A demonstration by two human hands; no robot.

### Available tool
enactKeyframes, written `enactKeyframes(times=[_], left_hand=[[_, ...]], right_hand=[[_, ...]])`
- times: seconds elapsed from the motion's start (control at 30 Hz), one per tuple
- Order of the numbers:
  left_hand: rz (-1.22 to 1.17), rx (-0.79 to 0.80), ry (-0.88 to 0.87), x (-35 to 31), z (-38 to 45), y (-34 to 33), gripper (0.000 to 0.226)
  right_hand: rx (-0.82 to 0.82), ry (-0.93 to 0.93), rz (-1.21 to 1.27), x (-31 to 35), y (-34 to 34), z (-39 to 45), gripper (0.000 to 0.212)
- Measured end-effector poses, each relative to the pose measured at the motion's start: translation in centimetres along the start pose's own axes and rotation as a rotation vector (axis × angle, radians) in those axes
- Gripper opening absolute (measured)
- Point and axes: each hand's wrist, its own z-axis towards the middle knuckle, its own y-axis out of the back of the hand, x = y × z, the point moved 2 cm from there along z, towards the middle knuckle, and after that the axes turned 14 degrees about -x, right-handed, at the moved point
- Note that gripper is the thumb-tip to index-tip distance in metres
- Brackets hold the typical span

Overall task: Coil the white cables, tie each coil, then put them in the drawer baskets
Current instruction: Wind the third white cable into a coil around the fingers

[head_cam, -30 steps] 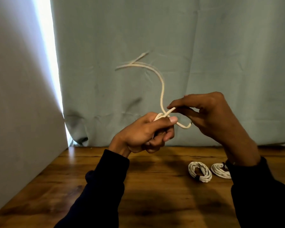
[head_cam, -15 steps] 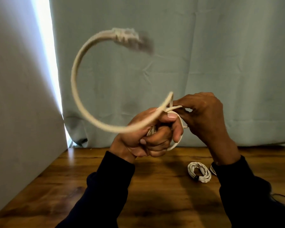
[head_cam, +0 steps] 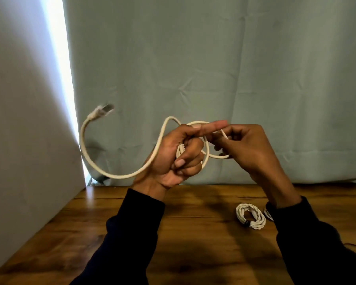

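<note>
The left hand (head_cam: 173, 155) is held up above the bench, its fingers (head_cam: 190, 161) curled round a small bundle of loops of the white cable (head_cam: 119, 175), with the index finger pointing straight out toward the other hand. The right hand (head_cam: 249, 149) is close beside it, its fingers (head_cam: 220, 140) pinching a loop of the same cable just past the left index fingertip. From the left hand's grip the cable arcs up over the knuckles, drops down behind the wrist, sweeps out to the left and rises to its free end, where a blurred plug (head_cam: 103, 111) hangs in the air well away from both hands. Both arms wear dark sleeves (head_cam: 132, 233).

Below the right hand, on the wooden bench (head_cam: 111, 233), lies a finished coil (head_cam: 250, 216) of white cable bound by a dark tie. Just beyond it, touching or nearly so, a second coil (head_cam: 268, 213) peeks out, mostly hidden behind the right sleeve.

Behind the hands hangs a pale green curtain (head_cam: 214, 68). Left of them stands a white wall (head_cam: 19, 120), with a bright strip of light between the two.
</note>
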Motion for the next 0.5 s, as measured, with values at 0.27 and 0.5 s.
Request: enactKeyframes(times=[0.27, 0.5], left_hand=[[-0.071, -0.178, -0.083, -0.1, 0.5, 1.5, 0.056], [-0.063, -0.134, -0.096, -0.4, 0.2, 1.4, 0.058]], right_hand=[[0.244, -0.407, 0.646, 0.8, -0.6, -0.4, 0.028], [0.073, -0.276, 0.448, 0.6, -2.3, -1.4, 0.034]])
